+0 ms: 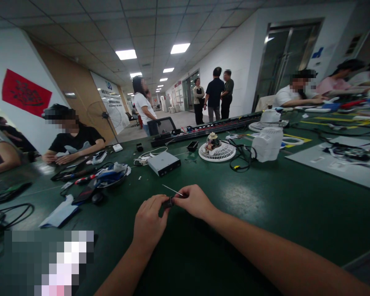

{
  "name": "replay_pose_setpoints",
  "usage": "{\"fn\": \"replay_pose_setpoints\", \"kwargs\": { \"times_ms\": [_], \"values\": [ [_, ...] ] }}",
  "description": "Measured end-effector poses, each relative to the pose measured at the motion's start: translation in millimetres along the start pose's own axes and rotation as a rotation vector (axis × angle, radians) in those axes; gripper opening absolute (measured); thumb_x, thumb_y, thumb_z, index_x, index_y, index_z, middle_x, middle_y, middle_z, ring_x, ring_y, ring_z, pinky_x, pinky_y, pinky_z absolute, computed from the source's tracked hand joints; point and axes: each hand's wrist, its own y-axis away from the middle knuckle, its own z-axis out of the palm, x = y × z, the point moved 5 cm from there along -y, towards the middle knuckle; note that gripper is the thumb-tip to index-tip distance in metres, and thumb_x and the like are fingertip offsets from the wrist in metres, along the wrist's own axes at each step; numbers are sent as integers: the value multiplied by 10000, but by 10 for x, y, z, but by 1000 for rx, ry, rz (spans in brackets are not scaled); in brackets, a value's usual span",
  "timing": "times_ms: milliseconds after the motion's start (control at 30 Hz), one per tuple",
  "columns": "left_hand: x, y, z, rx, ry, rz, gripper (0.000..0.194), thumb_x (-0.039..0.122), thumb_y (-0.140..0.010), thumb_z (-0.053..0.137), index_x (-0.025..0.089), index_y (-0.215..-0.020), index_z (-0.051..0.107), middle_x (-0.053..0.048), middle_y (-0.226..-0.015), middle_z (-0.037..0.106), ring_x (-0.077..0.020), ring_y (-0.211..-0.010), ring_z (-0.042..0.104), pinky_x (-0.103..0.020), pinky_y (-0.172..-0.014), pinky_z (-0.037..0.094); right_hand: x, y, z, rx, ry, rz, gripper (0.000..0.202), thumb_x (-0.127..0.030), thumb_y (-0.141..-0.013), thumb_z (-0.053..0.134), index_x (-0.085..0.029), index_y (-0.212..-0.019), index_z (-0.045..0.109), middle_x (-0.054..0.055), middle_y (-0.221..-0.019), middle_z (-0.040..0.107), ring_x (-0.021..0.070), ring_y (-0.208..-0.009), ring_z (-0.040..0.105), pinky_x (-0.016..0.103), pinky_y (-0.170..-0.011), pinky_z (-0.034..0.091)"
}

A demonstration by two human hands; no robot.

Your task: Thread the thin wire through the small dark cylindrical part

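Observation:
Over the green table point(203, 246), my left hand point(149, 222) pinches a small dark cylindrical part point(167, 202) between thumb and fingers. My right hand point(195, 201) meets it from the right, its fingertips at the end of the dark part. A thin metal rod point(172, 189) sticks out from between my right fingers and points up to the left. Whether my right fingers also grip the dark part is hard to make out. Beyond my hands lies a grey metal box point(164, 163) like a disc drive.
A white round fan grille point(217, 152) with a motor, a white housing point(267, 144) and black cables stand behind at the right. Cloths, tools and a blue-filled bowl point(111, 176) lie left. A person point(74, 139) sits across at the left.

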Motion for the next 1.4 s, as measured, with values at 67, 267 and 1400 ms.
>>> {"fn": "replay_pose_setpoints", "kwargs": {
  "times_ms": [67,267,1400],
  "values": [
    [5,7,0,-7,-18,9,242,140,-818,619,218,-1047,625,-59,-1083,691,-236,-1018,640,-394,-907,505,29,-1,17,-12,-11,34,189,-319,-725,695,-135,-750,730,1,-607,606,107,-550,494,222,-486,332],
    [22,4,-5,-17,3,5,237,140,-822,618,207,-1049,626,-59,-1068,691,-228,-1005,643,-394,-902,513,60,-17,38,-20,-47,35,142,-269,-716,672,-133,-731,711,-13,-593,589,99,-530,487,217,-486,336],
    [24,27,55,-125,238,124,261,163,-834,635,233,-1085,617,-48,-1078,688,-208,-985,668,-363,-853,584,-42,-43,-106,-258,190,-205,187,-280,-687,780,-161,-809,703,-38,-650,588,95,-571,503,213,-513,343]
  ]
}}
